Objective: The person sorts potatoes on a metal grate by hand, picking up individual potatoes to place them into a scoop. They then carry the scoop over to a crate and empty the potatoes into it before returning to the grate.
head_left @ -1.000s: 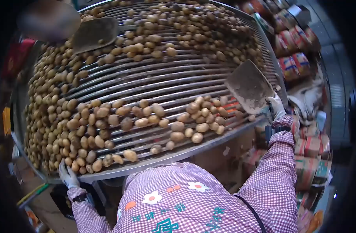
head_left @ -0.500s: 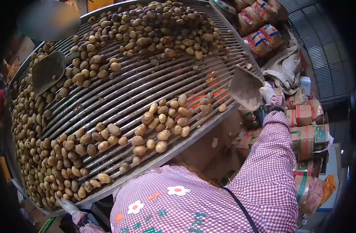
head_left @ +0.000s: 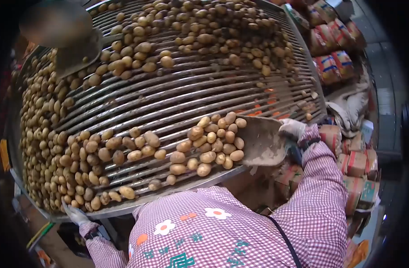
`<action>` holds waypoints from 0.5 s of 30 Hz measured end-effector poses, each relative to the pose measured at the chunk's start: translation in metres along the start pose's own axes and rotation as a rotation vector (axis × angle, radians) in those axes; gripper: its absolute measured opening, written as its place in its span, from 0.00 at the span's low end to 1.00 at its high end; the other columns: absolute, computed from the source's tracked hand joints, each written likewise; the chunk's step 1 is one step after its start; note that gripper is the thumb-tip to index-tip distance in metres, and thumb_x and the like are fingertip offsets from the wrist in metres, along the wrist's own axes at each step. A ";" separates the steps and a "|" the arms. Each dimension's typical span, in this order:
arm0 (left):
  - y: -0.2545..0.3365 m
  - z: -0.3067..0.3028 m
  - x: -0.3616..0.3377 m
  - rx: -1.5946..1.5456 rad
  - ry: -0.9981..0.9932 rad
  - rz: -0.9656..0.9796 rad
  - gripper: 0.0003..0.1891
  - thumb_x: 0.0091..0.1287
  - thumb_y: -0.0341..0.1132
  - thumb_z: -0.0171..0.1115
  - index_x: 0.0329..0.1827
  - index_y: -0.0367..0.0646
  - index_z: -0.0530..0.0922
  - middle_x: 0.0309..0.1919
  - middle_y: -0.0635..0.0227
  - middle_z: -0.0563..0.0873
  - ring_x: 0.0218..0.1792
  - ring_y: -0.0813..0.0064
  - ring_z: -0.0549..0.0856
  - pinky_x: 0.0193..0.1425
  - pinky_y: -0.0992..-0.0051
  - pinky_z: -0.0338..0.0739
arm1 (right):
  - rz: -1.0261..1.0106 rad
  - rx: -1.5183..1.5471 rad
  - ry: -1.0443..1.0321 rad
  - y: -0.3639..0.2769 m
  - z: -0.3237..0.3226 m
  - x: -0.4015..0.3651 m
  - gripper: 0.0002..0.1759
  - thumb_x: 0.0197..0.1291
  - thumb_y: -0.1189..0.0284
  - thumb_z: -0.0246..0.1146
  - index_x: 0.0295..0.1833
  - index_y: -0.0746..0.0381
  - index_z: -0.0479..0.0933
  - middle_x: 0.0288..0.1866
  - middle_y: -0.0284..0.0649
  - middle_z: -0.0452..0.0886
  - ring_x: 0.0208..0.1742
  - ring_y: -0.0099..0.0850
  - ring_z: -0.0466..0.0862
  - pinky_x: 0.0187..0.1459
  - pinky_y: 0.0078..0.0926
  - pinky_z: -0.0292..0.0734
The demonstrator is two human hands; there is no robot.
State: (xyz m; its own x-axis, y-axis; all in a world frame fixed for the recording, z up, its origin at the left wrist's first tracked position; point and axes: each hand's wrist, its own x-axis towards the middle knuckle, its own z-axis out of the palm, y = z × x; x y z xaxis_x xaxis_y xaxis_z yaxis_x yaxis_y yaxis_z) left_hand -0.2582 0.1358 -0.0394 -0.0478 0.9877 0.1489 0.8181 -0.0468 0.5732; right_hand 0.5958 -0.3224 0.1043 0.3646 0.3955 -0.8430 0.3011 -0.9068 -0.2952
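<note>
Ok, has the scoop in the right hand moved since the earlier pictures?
Yes: against the slatted rack, the scoop has moved left and toward the front rail, its leading edge now at the potatoes.

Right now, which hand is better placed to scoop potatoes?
Probably the right hand: it holds a scoop whose edge meets potatoes, while the left hand is farther off, without one.

- Cartons (head_left: 357, 163) are stacked at the right, some marked with red bands.
- Higher in view, packs (head_left: 333, 68) are piled, banded in red and blue.
- A grey cloth (head_left: 350, 107) is bunched between packs and cartons; a pale box (head_left: 367, 128) is seen just beside it.
- An orange bag (head_left: 359, 253) is seen at lower right.
- At lower left, a green-and-yellow rod (head_left: 44, 231) is seen slanted.
</note>
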 end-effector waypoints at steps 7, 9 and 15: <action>0.022 0.003 -0.007 -0.077 0.061 -0.035 0.22 0.81 0.33 0.46 0.74 0.37 0.72 0.72 0.50 0.76 0.71 0.53 0.76 0.76 0.61 0.68 | -0.122 0.796 -0.387 -0.112 0.112 -0.006 0.33 0.63 0.78 0.62 0.75 0.68 0.67 0.65 0.43 0.82 0.61 0.30 0.82 0.62 0.32 0.79; 0.024 0.002 -0.008 -0.023 0.073 -0.007 0.22 0.80 0.33 0.47 0.74 0.37 0.73 0.70 0.49 0.78 0.69 0.51 0.77 0.74 0.60 0.70 | -0.184 0.905 -0.512 -0.164 0.139 -0.006 0.38 0.65 0.77 0.63 0.80 0.67 0.60 0.71 0.45 0.77 0.66 0.32 0.80 0.67 0.35 0.77; 0.038 -0.002 -0.014 0.140 0.117 0.020 0.21 0.78 0.37 0.50 0.69 0.39 0.76 0.64 0.48 0.81 0.65 0.44 0.78 0.73 0.54 0.69 | -0.260 1.072 -0.741 -0.298 0.201 0.007 0.41 0.68 0.74 0.63 0.84 0.63 0.55 0.78 0.46 0.70 0.74 0.35 0.74 0.73 0.36 0.71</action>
State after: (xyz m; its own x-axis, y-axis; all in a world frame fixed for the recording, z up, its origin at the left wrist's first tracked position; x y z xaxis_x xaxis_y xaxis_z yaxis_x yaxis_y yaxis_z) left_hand -0.2278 0.1196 -0.0183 -0.0903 0.9624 0.2563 0.8911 -0.0368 0.4523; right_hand 0.3314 -0.0792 0.0963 -0.2636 0.7109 -0.6520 -0.6750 -0.6188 -0.4018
